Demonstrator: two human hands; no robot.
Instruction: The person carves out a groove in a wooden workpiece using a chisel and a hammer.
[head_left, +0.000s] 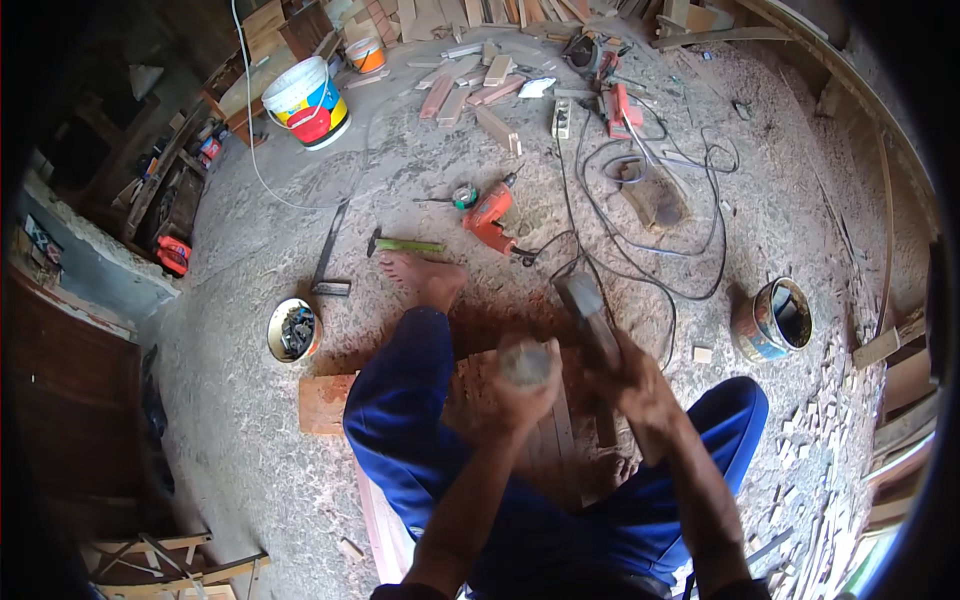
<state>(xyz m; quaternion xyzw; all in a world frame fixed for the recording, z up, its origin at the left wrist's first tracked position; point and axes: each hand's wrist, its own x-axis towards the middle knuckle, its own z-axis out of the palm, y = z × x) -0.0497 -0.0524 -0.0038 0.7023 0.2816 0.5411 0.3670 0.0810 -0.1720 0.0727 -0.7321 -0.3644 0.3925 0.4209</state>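
My left hand (522,400) is closed round an upright tool with a round, greyish top (526,364); blur hides what kind it is. To its right, my right hand (640,390) grips a hammer (598,335), its grey head pointing up and away from me and its handle running below the fist. Both are held over the wood between my legs. A pale wooden piece (557,445) lies lengthwise there, partly covered by my arms. A reddish wooden block (324,404) sticks out left of my bent leg.
Ahead lie a green-handled hammer (410,245), a metal square (328,262) and a red drill (490,218) with its cord. A tin of small hardware (296,332) stands left, a rusty can (772,322) right. Wood offcuts (470,88) and a paint bucket (308,104) sit farther off.
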